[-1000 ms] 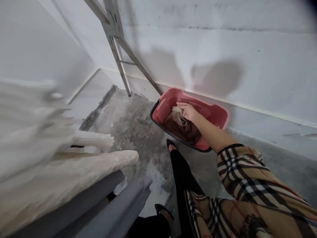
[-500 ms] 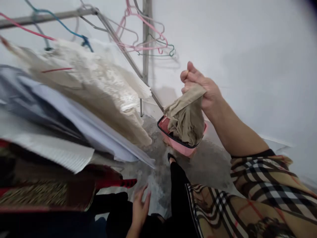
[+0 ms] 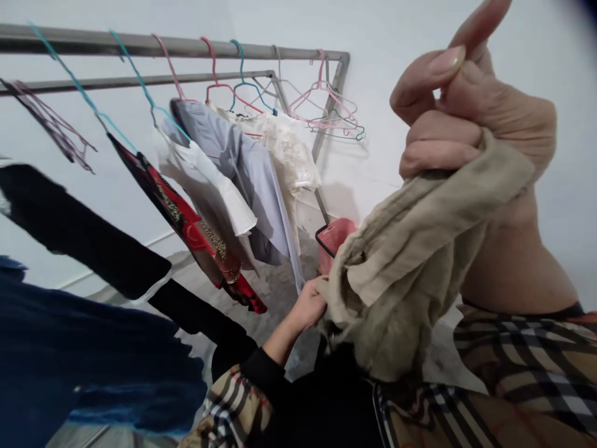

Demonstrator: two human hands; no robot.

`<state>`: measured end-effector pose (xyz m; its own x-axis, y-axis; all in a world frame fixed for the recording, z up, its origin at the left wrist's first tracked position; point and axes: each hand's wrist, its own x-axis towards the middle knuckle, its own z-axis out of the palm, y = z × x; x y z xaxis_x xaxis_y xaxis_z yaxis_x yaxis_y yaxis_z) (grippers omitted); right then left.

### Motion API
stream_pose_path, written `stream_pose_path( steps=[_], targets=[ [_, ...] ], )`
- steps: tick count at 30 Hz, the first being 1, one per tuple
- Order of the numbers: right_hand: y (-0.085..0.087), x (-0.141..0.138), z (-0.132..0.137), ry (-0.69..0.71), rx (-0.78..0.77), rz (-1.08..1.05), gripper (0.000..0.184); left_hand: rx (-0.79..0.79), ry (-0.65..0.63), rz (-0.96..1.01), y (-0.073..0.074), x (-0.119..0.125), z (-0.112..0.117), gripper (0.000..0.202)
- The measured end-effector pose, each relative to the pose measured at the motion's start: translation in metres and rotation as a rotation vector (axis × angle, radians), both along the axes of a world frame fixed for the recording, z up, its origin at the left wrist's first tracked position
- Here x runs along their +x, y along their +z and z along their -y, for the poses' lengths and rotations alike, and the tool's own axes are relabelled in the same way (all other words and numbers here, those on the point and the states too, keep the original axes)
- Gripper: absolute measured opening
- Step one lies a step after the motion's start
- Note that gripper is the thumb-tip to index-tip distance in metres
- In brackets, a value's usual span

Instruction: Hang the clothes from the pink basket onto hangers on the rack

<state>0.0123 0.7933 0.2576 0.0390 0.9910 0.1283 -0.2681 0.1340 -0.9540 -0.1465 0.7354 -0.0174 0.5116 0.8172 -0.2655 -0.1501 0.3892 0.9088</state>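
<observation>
A crumpled khaki garment (image 3: 410,261) hangs between my two hands, close to the camera; its exact kind does not show. My right hand (image 3: 480,118) is raised at the upper right, its lower fingers closed round the garment's top band and its thumb meeting the index finger. Lower down, my left hand (image 3: 308,305) pinches the garment's left edge. Behind the cloth stands a pink basket (image 3: 332,242) with a dark rim, partly hidden.
A metal clothes rack (image 3: 186,46) runs along the left, bearing a white top (image 3: 205,180), a grey-blue shirt (image 3: 252,180), a cream lace top (image 3: 280,143), a red patterned garment (image 3: 200,230) and dark blue clothing (image 3: 93,361). Pink hangers (image 3: 321,102) hang at its far end.
My right hand has lifted the khaki garment from over the basket towards me. My left hand, open and apart before, has come up and taken its edge. The view has swung left along the rack.
</observation>
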Motion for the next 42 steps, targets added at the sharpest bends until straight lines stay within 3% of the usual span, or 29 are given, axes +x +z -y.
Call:
stream_pose_path(
  steps=[2, 5, 6, 7, 9, 11, 13, 15, 19, 23, 26, 28, 31, 35, 38, 40, 42],
  targets=[
    [0.001, 0.004, 0.001, -0.015, -0.002, 0.082, 0.038, -0.090, 0.089, 0.011, 0.012, -0.027, 0.009, 0.051],
    [-0.002, 0.006, -0.005, -0.101, -0.047, 0.306, 0.039, -0.203, 0.333, 0.039, 0.025, -0.075, 0.019, 0.053],
    [-0.005, 0.004, -0.007, -0.123, -0.069, 0.360, 0.041, -0.213, 0.362, 0.034, 0.028, -0.089, 0.020, 0.055],
    [-0.007, 0.001, -0.010, -0.127, -0.091, 0.381, 0.043, -0.212, 0.332, 0.015, 0.031, -0.101, 0.021, 0.055],
    [-0.013, -0.010, -0.012, -0.066, -0.119, 0.296, 0.043, -0.159, 0.144, -0.079, 0.035, -0.119, 0.022, 0.054],
    [-0.020, -0.024, -0.011, 0.108, -0.126, 0.104, 0.037, -0.039, -0.061, -0.205, 0.040, -0.130, 0.021, 0.061],
    [-0.030, -0.037, -0.009, 0.339, -0.107, -0.084, 0.030, 0.065, -0.151, -0.217, 0.045, -0.134, 0.021, 0.079],
    [-0.041, -0.050, -0.007, 0.524, -0.086, -0.197, 0.021, 0.081, -0.151, -0.093, 0.052, -0.131, 0.023, 0.091],
    [-0.065, -0.071, -0.009, 0.662, -0.098, -0.256, 0.014, 0.093, 0.031, 0.083, 0.064, -0.109, 0.027, 0.065],
    [-0.081, -0.078, -0.015, 0.732, -0.106, -0.282, 0.017, 0.250, 0.209, -0.167, 0.062, -0.089, 0.026, 0.054],
    [-0.090, -0.073, -0.017, 0.768, -0.112, -0.243, 0.014, 0.424, 0.294, -0.472, 0.052, -0.085, 0.021, 0.034],
    [-0.096, -0.065, -0.018, 0.819, -0.115, -0.203, 0.012, 0.439, 0.342, -0.545, 0.046, -0.086, 0.017, 0.027],
    [-0.108, -0.049, -0.019, 0.879, -0.101, -0.110, 0.010, 0.191, 0.367, -0.344, 0.044, -0.091, 0.011, 0.032],
    [-0.124, -0.023, -0.030, 0.953, -0.101, 0.162, 0.013, -0.324, 0.222, 0.028, 0.057, -0.101, 0.007, 0.041],
    [-0.135, -0.003, -0.052, 0.858, -0.117, 0.540, 0.028, -0.430, 0.193, 0.133, 0.072, -0.107, 0.005, 0.042],
    [-0.142, 0.008, -0.077, 0.583, -0.038, 0.773, 0.034, -0.424, 0.199, 0.163, 0.078, -0.109, 0.005, 0.042],
    [-0.149, 0.019, -0.112, 0.218, 0.096, 0.956, 0.033, -0.413, 0.189, 0.158, 0.081, -0.110, 0.006, 0.042]
  ],
)
